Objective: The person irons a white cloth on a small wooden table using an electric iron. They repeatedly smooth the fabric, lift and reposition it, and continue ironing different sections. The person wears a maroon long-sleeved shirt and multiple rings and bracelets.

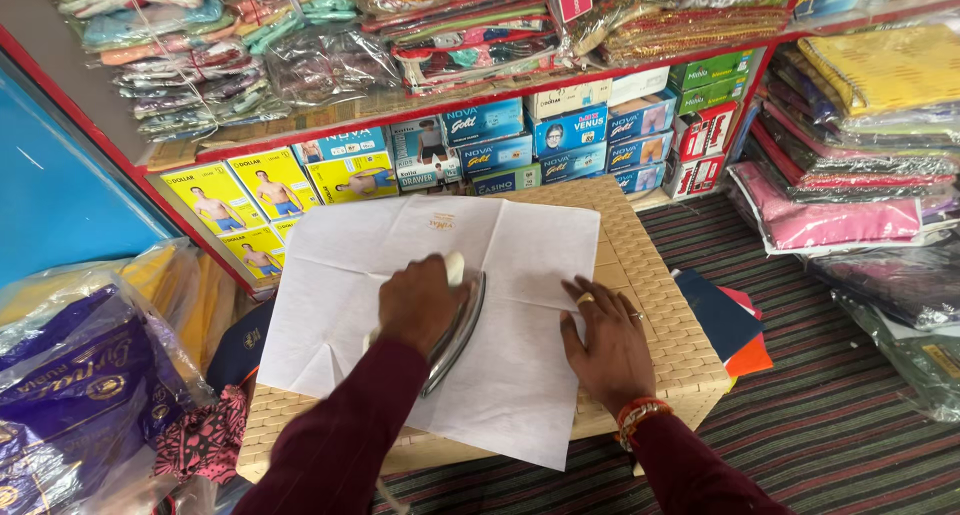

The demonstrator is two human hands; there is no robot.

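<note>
The right hand is laid flat, fingers spread, on the white cloth. The left hand is closed around the handle of an iron resting on the cloth, which is spread over a woven stool.

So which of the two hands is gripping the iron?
The left hand grips the iron on the white cloth. The right hand, with a ring and wrist threads, only lies flat on the cloth.
</note>
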